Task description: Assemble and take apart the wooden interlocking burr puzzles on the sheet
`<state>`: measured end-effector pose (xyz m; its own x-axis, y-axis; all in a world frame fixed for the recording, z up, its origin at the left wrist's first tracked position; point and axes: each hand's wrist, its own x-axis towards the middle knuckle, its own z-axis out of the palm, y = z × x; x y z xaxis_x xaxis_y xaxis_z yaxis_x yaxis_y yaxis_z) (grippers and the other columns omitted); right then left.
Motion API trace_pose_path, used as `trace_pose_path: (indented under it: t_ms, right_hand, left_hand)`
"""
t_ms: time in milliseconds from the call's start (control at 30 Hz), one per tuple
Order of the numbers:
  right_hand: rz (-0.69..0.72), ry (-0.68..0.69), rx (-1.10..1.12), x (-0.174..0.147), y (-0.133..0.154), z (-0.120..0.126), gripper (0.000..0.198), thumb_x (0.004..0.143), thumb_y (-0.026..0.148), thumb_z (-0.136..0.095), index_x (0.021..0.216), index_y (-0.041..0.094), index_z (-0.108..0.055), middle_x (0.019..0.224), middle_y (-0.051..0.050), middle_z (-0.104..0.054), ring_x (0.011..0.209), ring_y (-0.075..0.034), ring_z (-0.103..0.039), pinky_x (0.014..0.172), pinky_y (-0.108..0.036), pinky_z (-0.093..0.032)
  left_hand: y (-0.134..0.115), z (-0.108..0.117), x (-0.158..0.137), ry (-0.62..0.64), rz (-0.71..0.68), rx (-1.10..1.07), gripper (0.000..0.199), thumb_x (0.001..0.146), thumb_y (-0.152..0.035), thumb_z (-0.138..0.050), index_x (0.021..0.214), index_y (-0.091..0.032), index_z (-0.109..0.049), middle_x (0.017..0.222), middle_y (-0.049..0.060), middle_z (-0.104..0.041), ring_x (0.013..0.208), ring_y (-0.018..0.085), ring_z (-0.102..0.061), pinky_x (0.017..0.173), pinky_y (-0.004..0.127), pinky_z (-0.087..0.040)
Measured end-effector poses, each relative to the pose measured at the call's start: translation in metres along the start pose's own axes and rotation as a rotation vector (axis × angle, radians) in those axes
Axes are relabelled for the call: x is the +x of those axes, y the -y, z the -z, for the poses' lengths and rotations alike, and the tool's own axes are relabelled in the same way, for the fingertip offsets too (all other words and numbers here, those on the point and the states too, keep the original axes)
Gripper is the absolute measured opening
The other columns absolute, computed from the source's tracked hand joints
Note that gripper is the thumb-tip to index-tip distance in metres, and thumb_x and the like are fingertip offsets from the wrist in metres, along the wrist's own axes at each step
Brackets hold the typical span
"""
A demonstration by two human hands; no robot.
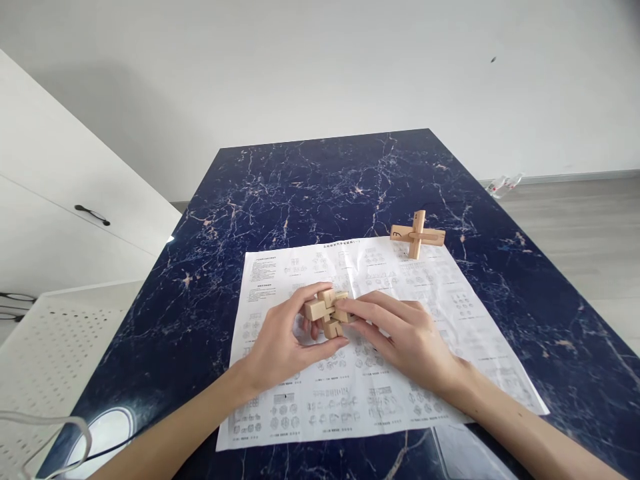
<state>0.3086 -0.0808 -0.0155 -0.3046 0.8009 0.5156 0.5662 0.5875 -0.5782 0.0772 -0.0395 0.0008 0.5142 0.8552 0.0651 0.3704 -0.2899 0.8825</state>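
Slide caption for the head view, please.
Left hand holds interlocked wooden blocks, right hand touching them, over a printed sheet on a blue table.

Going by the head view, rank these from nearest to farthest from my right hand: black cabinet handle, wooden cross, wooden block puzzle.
1. Wooden block puzzle: at the right hand's fingertips, also held by the left hand.
2. Wooden cross: beyond the right hand, near the sheet's far right corner.
3. Black cabinet handle: far left.

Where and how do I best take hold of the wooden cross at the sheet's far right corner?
Probably pinch the wooden cross by its crossbar's right end, coming from the right: that end juts out sideways with nothing beside it, and its narrow bar shape suits a pinch.
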Motion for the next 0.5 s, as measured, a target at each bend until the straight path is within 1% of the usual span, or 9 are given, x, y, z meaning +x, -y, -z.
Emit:
trace_pose_path:
  t_ms: [100, 200, 333, 500]
  right_hand:
    - [0.038, 0.020, -0.003, 0.0005, 0.0000, 0.0006, 0.031, 0.113, 0.020, -0.055, 0.141, 0.025, -0.069, 0.116, -0.009, -0.081, 0.088, -0.019, -0.081, 0.064, -0.029, -0.064]
    - [0.058, 0.019, -0.015, 0.0013, 0.0000, 0.0016, 0.031, 0.113, 0.020, -0.055, 0.141, 0.025, -0.068, 0.116, -0.009, -0.081, 0.089, -0.019, -0.081, 0.064, -0.029, -0.064]
    - [0.047, 0.026, 0.007, 0.0016, 0.0002, 0.0020, 0.028, 0.113, 0.020, -0.055, 0.137, 0.022, -0.069, 0.115, -0.009, -0.081, 0.090, -0.020, -0.081, 0.065, -0.030, -0.064]
    - [0.025, 0.036, 0.024, 0.0009, 0.0004, 0.0002, 0.026, 0.114, 0.020, -0.055, 0.136, 0.022, -0.068, 0.113, -0.008, -0.081, 0.086, -0.018, -0.080, 0.066, -0.030, -0.062]
  left_hand:
    - [0.0006, -0.0007, -0.0001, 0.007, 0.013, -0.016, 0.066, 0.087, -0.047, -0.089, 0.144, -0.032, -0.059, 0.094, 0.000, -0.072, 0.072, 0.017, -0.064, 0.067, 0.031, -0.058]
    - [0.0016, -0.0009, -0.0005, 0.011, 0.011, -0.006, 0.066, 0.087, -0.047, -0.088, 0.145, -0.033, -0.059, 0.086, -0.002, -0.068, 0.067, 0.016, -0.059, 0.062, 0.029, -0.054]
    - [0.0025, -0.0005, -0.0012, 0.022, 0.006, 0.018, 0.066, 0.088, -0.047, -0.087, 0.146, -0.032, -0.059, 0.083, -0.003, -0.065, 0.066, 0.015, -0.057, 0.062, 0.028, -0.053]
    - [0.0027, -0.0005, -0.0010, 0.019, 0.008, 0.039, 0.063, 0.089, -0.044, -0.086, 0.145, -0.029, -0.060, 0.081, -0.003, -0.065, 0.066, 0.015, -0.058, 0.063, 0.028, -0.054]
